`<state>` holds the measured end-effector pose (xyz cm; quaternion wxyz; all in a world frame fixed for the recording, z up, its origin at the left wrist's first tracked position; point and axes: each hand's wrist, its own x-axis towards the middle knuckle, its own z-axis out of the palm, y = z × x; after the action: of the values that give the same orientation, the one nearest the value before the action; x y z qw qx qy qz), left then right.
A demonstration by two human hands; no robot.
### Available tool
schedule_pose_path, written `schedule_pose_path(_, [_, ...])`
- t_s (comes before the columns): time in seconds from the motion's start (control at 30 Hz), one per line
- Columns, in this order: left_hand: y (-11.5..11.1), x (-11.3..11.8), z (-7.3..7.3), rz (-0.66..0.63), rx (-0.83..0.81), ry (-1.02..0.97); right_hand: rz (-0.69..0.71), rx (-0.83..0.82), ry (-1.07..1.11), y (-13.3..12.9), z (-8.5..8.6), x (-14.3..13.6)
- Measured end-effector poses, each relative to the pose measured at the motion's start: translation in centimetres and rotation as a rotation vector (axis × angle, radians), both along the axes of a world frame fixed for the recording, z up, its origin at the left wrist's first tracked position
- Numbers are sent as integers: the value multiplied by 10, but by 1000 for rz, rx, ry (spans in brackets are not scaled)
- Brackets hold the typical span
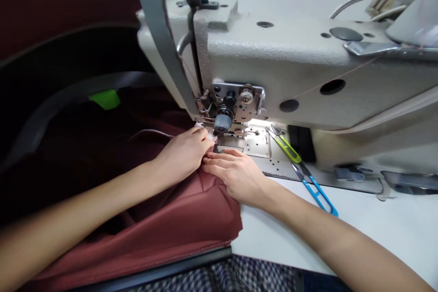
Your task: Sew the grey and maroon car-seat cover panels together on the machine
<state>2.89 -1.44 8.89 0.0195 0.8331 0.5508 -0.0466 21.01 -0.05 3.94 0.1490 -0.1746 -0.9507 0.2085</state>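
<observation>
A dark red leather-like cover [191, 219] lies in folds under the head of a sewing machine [287, 59]. Close to the needle area, my left hand [183, 153] has its fingers curled and closed on the cover's edge, by a small white strip [211, 135]. My right hand [241, 175] rests on the cover just to the right, its fingers stretched out and flat, the tips near the left hand. The thumb side is partly hidden. The needle and presser foot are mostly hidden behind the tension knob [223, 123] and my fingers.
Green thread snips [287, 147] and blue thread snips [316, 191] lie right of the needle plate [258, 146]. The cover's dark bulk, with a green tag [106, 99], spreads over the left side. A white table [386, 232] extends at the lower right.
</observation>
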Motion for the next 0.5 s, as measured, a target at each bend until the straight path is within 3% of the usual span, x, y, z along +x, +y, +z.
schedule_pose_path(0.2, [3,-10,-10,2,-1,-68,-8,-26,-2,8,5,5])
schedule_pose_path(0.5, [8,0,-10,45,-22,1,-57,21,66,19,5,14])
